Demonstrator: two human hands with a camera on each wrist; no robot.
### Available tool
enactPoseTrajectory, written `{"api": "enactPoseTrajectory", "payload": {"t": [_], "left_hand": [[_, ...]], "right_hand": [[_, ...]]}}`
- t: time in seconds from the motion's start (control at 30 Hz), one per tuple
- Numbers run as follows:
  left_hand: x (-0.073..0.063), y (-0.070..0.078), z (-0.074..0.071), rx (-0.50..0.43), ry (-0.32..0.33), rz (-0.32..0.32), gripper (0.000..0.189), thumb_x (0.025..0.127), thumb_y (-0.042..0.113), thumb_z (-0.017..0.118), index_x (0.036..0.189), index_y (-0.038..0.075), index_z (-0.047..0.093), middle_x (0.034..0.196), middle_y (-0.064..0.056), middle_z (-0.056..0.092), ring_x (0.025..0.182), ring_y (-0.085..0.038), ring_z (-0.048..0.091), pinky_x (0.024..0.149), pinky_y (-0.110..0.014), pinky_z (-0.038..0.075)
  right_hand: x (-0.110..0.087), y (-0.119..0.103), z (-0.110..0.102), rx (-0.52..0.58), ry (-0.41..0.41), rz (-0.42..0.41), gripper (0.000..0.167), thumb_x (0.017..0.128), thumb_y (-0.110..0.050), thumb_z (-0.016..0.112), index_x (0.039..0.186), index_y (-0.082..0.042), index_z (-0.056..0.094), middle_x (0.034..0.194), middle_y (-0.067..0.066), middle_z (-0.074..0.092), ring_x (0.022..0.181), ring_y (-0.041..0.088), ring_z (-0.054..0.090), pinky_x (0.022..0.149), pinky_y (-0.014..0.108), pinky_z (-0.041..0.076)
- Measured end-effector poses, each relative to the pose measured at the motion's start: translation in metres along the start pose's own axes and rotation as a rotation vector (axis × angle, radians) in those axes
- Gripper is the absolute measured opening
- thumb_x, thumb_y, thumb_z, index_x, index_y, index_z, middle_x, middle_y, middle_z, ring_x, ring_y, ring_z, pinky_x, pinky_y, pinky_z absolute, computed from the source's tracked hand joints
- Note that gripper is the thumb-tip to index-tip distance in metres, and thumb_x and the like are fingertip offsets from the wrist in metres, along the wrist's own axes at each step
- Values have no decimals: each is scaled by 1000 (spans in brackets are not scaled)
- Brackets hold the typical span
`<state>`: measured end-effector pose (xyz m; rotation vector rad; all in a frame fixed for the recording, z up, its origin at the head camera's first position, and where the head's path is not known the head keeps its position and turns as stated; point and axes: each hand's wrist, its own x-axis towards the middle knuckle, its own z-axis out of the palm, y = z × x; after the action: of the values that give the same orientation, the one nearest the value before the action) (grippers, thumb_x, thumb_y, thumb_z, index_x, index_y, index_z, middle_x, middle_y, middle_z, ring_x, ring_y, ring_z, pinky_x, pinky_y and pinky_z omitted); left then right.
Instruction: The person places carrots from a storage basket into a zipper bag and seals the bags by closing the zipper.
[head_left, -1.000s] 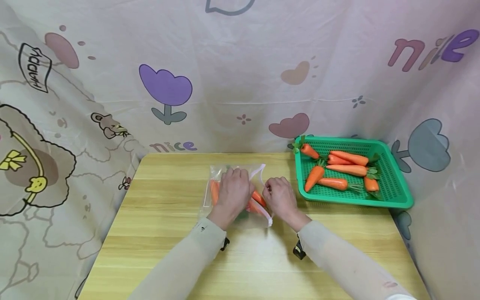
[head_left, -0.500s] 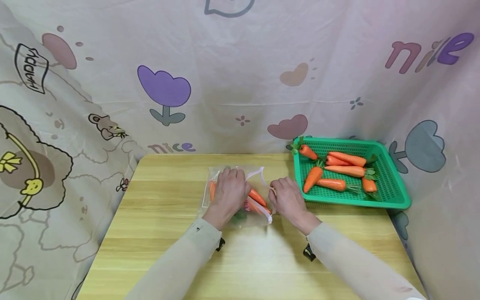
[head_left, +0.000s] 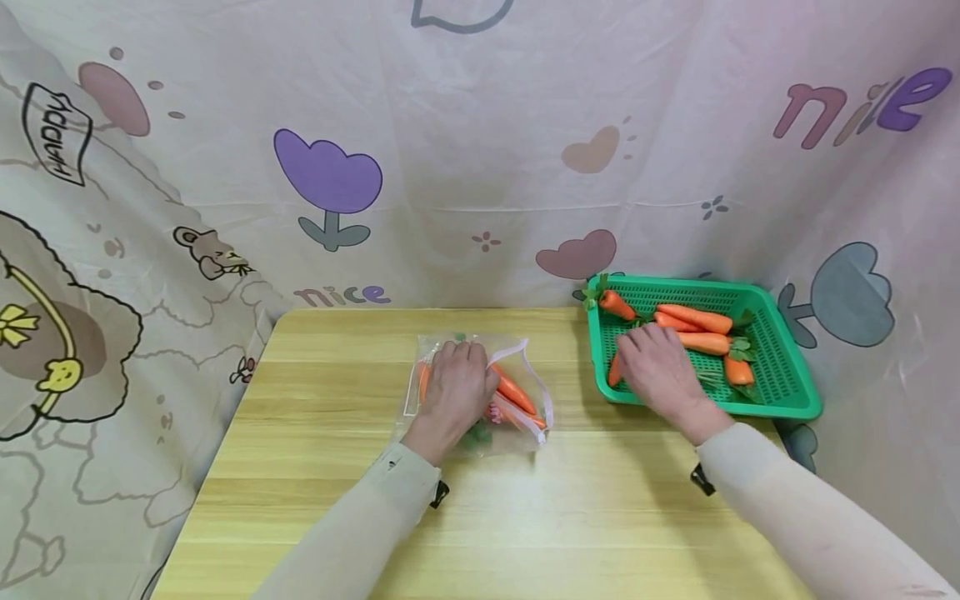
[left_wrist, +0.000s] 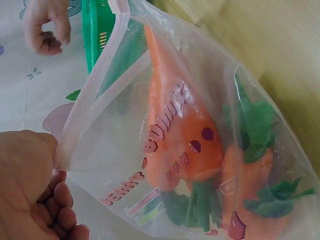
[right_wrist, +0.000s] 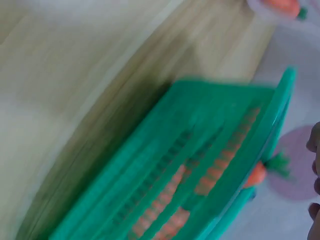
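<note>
My left hand [head_left: 456, 387] pinches the zip edge of a clear plastic zip bag [left_wrist: 115, 165], printed with red lettering. The bag lies on the table with its mouth facing right. Through the film I see orange carrots [left_wrist: 187, 140] with green tops. My right hand [head_left: 662, 371] is above the left part of a green plastic basket [head_left: 797, 375], fingers loosely curled and holding nothing. Beneath it a carrot [head_left: 615, 372] is mostly hidden by the hand. Only fingers of that hand show at the right edge of the blurred right wrist view.
Several more carrots lie in the basket, among them a long one [head_left: 705, 342] and one with its top over the left rim [head_left: 617, 305]. The wooden table [head_left: 330, 467] ends at a printed cloth backdrop [head_left: 465, 167] behind and at the sides.
My right hand has let go of the bag's edge and moved right, over the basket. My left hand stays at the bag, which has hardly moved.
</note>
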<state>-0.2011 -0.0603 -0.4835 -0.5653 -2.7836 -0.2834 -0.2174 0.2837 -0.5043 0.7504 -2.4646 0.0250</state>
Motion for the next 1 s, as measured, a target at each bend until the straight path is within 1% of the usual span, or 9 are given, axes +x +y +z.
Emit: {"api": "enactPoseTrajectory", "payload": {"t": [0.17, 0.23, 0.37, 0.43, 0.53, 0.6, 0.7, 0.87, 1.0], "left_hand": [[-1, -1, 0, -5, 11, -9, 20, 95, 18, 60, 81, 10, 50, 75, -3, 45, 76, -26, 43, 73, -38, 40], [-1, -1, 1, -15, 17, -8, 19, 95, 17, 61, 80, 10, 51, 74, -3, 47, 75, -27, 44, 72, -38, 41], [-2, -1, 2, -28, 18, -15, 19, 95, 18, 62, 81, 10, 52, 75, -3, 49, 74, -25, 44, 70, -38, 41], [-2, -1, 3, -27, 21, -21, 19, 95, 19, 63, 81, 10, 53, 76, -2, 51, 74, -25, 44, 70, -37, 41], [-2, -2, 4, -28, 23, -28, 19, 95, 19, 63, 81, 9, 54, 76, -3, 52, 74, -26, 44, 70, -38, 42], [-2, -2, 4, -24, 31, -28, 19, 94, 19, 64, 81, 9, 54, 76, -4, 52, 74, -26, 45, 69, -38, 42], [-2, -1, 4, -21, 38, -25, 20, 94, 19, 64, 80, 9, 54, 75, -4, 52, 73, -26, 44, 69, -38, 41], [-3, -1, 4, -17, 23, -35, 21, 95, 19, 64, 81, 9, 53, 75, -3, 51, 74, -26, 43, 70, -37, 40], [-2, -1, 4, -10, -2, -43, 21, 96, 20, 64, 82, 9, 53, 77, -3, 51, 75, -27, 43, 72, -37, 40]], "right_hand": [[-22, 44, 2, -66, -103, -39, 20, 92, -13, 72, 105, -1, 63, 98, 18, 64, 92, 42, 56, 77, 51, 43], [-30, 59, 2, -103, -176, -45, 23, 92, -14, 73, 107, -1, 61, 102, 17, 64, 96, 41, 56, 79, 51, 43], [-43, 83, 0, -153, -345, -31, 21, 95, -12, 72, 107, -4, 57, 107, 15, 62, 102, 38, 54, 79, 50, 42], [-48, 92, 0, -161, -424, -24, 19, 98, -13, 70, 110, -6, 57, 111, 14, 62, 108, 38, 54, 83, 52, 44], [-54, 102, 0, -164, -510, -10, 21, 101, -16, 67, 118, -7, 60, 120, 15, 61, 118, 39, 55, 91, 58, 47], [-57, 107, 1, -159, -545, -4, 25, 101, -19, 67, 122, -7, 60, 124, 15, 61, 124, 40, 54, 95, 63, 46], [-60, 113, 4, -154, -587, -6, 35, 98, -26, 74, 125, -7, 61, 126, 15, 61, 125, 41, 54, 98, 66, 46], [-61, 118, 10, -162, -640, -38, 48, 90, -38, 83, 119, -7, 61, 124, 16, 63, 123, 41, 56, 100, 67, 46], [-61, 119, 15, -161, -644, -57, 50, 86, -39, 86, 115, -7, 61, 125, 18, 64, 123, 42, 57, 102, 68, 45]]}}
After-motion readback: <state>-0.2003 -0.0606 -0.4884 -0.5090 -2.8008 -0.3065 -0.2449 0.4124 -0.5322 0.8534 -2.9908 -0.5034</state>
